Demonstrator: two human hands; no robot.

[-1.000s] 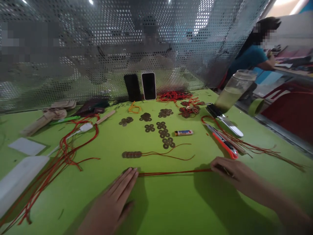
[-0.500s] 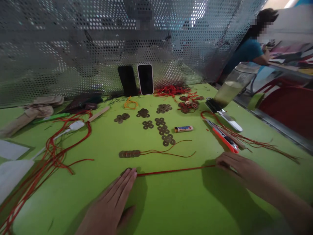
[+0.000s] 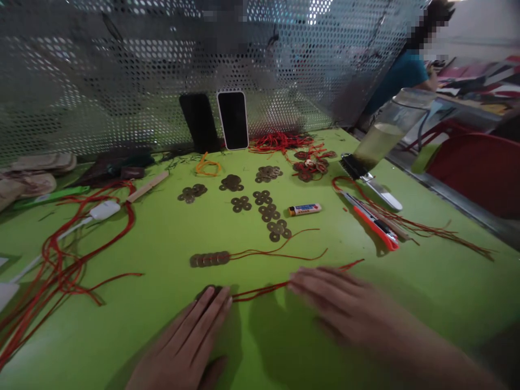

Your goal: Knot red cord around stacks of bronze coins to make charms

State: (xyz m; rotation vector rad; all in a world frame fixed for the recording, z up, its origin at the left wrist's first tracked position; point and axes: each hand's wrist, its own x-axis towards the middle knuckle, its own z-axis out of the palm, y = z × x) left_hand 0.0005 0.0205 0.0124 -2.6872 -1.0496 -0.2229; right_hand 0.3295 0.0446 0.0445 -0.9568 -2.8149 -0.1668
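Note:
My left hand (image 3: 189,336) lies flat, its fingertips on dark coins (image 3: 210,290) at the near middle of the table. Two red cords (image 3: 262,291) run from these coins to the right. Over them rests my right hand (image 3: 337,300), fingers stretched out and slightly blurred, with the cord ends showing beyond it. Just above lies a row of overlapping coins (image 3: 210,259) with thin red cords trailing right. Small coin clusters (image 3: 241,203) are spread behind the row, near a lighter (image 3: 304,209).
The green table (image 3: 162,227) bears red cords (image 3: 105,249) at left, an orange cutter (image 3: 376,225), a brush (image 3: 371,187) and a jar (image 3: 385,130) at right. Two phones (image 3: 233,120) lean on the perforated metal screen (image 3: 162,70). A person (image 3: 402,70) sits beyond.
My right hand has slid left along the red cords, and its fingers have straightened. The cords have slackened and parted a little. My left hand stays on the coins. The view has shifted slightly.

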